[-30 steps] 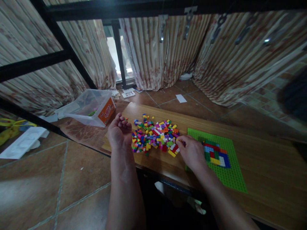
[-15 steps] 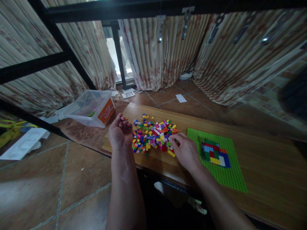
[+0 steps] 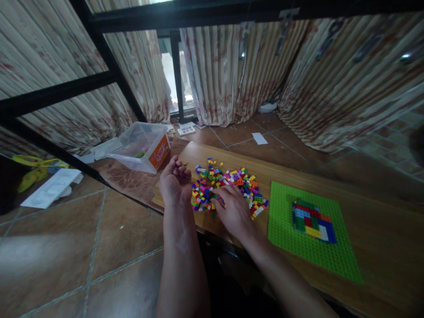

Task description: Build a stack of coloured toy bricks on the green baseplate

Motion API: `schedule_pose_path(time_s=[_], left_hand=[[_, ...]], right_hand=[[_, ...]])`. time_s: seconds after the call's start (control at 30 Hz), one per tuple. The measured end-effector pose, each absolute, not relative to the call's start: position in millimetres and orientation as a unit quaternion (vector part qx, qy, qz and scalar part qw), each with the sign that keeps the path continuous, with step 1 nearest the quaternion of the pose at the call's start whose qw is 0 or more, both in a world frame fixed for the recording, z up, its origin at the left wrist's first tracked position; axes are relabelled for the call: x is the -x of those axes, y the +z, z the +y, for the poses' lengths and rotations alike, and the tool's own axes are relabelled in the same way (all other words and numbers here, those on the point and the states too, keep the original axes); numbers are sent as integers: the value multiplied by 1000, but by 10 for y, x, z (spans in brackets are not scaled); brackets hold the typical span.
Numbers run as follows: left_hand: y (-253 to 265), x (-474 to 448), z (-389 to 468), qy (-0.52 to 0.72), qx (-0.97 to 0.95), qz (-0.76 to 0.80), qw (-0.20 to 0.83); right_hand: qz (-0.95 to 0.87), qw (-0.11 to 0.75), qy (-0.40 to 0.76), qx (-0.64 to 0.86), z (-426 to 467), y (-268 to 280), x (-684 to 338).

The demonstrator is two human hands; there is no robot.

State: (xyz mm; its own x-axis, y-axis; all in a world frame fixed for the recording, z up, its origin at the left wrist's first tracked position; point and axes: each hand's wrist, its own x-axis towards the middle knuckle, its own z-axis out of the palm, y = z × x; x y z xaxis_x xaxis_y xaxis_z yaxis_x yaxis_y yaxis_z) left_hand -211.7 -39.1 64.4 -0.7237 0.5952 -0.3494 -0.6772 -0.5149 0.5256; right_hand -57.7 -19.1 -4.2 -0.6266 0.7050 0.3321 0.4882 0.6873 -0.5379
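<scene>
Over the pile of small coloured toy bricks (image 3: 251,190) reaches my right hand (image 3: 232,211), palm down. Its thumb and forefinger are apart at the pile's near left side, touching or just above the bricks; I see no brick held. My left hand (image 3: 175,183) is held palm up at the pile's left edge, fingers loosely curled, no brick visible in it. Right of the pile lies a green baseplate (image 3: 281,225). On it is a flat block of joined bricks (image 3: 313,221) in red, blue, green, yellow, white and orange.
A long wooden bench top (image 3: 380,212) carries the bricks and baseplate. Beyond its left end stands a clear plastic box (image 3: 135,163) with an orange label. White paper (image 3: 259,138) lies on the tiled floor. A dark metal frame (image 3: 112,75) and striped curtains (image 3: 225,75) stand behind.
My right hand has moved left across the pile, uncovering bricks on its right side. My left hand keeps its pose. The view has swung slightly left.
</scene>
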Motion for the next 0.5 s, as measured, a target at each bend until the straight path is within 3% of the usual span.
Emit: schedule_pose_path(time_s=[0.2,0.5], left_hand=[[645,2197,-448,873,78,326,355],[608,2232,-476,871,60,334,357]], right_hand=[[-907,220,188,307,-98,-74,832],[-900,229,200,312,25,-122,670]])
